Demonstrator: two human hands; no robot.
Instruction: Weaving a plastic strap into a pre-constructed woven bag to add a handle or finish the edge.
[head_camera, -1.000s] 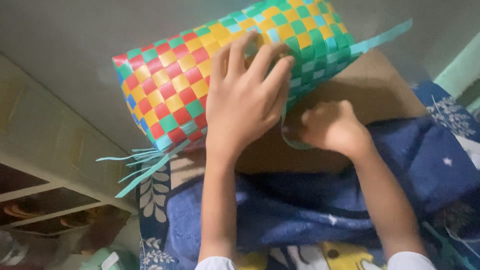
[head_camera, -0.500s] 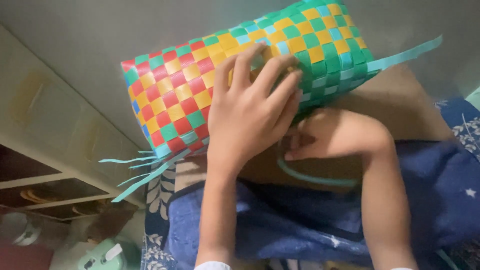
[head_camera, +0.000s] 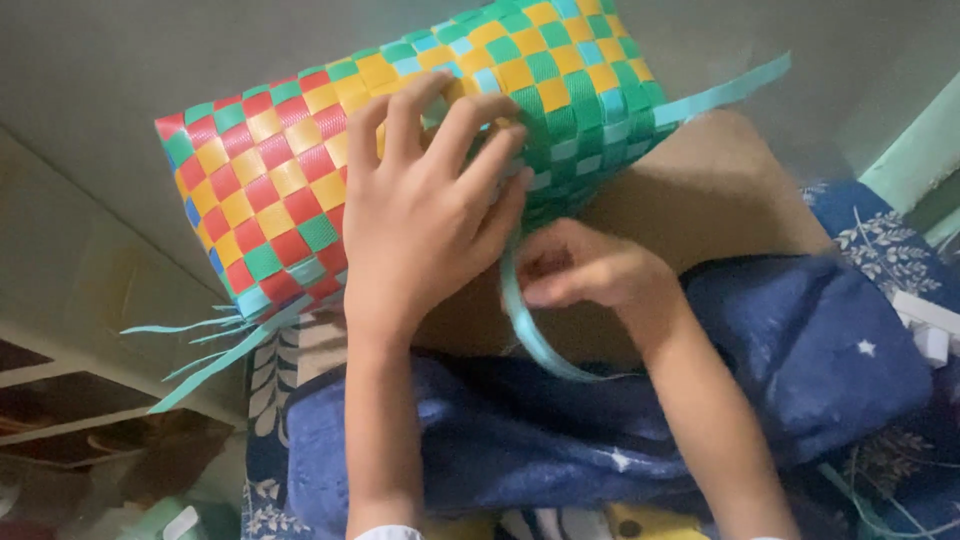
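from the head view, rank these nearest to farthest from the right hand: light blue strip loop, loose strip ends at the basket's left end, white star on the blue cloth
1. Light blue strip loop: pinched in the right hand, curling below it.
2. White star: on the blue cloth, off to the right.
3. Loose strip ends: beyond the left hand, at the woven basket's lower left.

The basket (head_camera: 400, 150) lies on its side across a cardboard sheet (head_camera: 700, 200), its far end toward the upper right. The left hand (head_camera: 420, 220) lies flat on the basket's near side, fingers (head_camera: 470, 130) spread over the weave. Just right of it, below the basket's edge, the right hand (head_camera: 590, 275) pinches a strip (head_camera: 535, 335) that loops down onto the cloth (head_camera: 800, 370). The cloth lies in front of the cardboard, under both forearms. Loose strip ends (head_camera: 200, 345) stick out at the basket's lower left.
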